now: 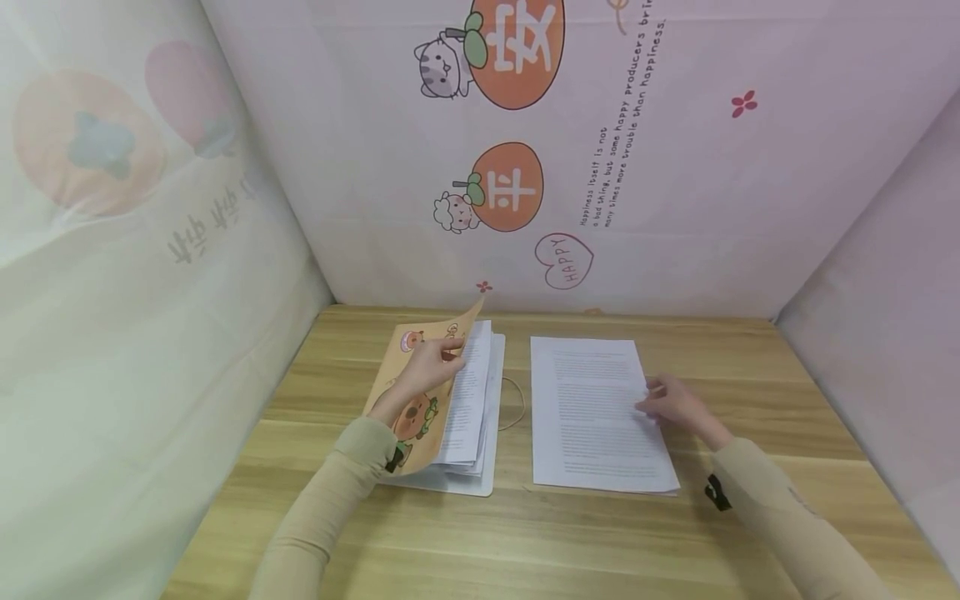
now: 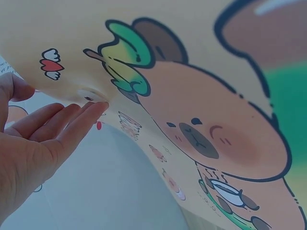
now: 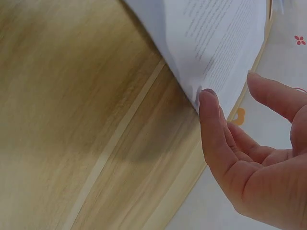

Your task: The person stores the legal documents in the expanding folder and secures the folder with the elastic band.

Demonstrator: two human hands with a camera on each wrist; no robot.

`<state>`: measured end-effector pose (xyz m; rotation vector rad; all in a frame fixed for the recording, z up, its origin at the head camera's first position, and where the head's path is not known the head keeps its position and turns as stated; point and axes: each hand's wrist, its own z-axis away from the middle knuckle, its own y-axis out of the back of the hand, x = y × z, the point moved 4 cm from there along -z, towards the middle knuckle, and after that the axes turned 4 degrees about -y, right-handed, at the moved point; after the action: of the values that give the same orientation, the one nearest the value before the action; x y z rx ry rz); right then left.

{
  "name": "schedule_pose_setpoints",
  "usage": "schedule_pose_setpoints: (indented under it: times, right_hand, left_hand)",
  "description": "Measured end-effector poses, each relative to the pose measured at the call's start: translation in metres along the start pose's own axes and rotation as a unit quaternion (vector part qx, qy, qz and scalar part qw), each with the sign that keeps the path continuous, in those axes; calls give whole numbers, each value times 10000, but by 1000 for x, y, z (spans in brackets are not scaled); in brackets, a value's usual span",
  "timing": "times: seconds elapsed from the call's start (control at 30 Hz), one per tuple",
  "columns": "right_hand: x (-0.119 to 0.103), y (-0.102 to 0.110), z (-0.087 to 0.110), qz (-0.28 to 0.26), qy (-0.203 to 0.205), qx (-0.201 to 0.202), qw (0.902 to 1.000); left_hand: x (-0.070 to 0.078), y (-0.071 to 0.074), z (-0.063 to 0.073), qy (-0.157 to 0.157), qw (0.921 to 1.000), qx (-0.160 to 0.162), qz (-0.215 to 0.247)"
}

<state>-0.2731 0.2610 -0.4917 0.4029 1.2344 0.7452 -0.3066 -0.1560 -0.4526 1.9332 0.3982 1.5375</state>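
On the left of the table, a document folder with an orange cartoon cover [image 1: 420, 408] is partly opened, its cover raised and bent. My left hand [image 1: 429, 367] holds that cover near its free edge; the left wrist view has the thumb on one side and the fingers [image 2: 72, 122] on the other, by a round button [image 2: 91, 96]. Printed sheets [image 1: 472, 400] lie inside the folder. To its right sits a stack of printed paper [image 1: 592, 417]. At the stack's right edge is my right hand [image 1: 675, 407], a fingertip right at the paper's edge and the thumb apart from it.
A thin looped cord [image 1: 517, 404] extends from the folder's right side onto the wooden table [image 1: 570, 542]. Printed cloth walls [image 1: 675, 250] enclose the table at the back and both sides.
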Motion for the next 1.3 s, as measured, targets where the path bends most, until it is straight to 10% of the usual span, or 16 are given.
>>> schedule_pose_setpoints:
  times: [0.53,1.3]
  right_hand:
    - [9,1,2,1326,-127,388,9903]
    - [1,-11,-13,1756,-262,297,9837]
  left_hand:
    - [4,2,2,45,10000,-18,-79]
    - [6,4,2,-42,10000,-47,-48]
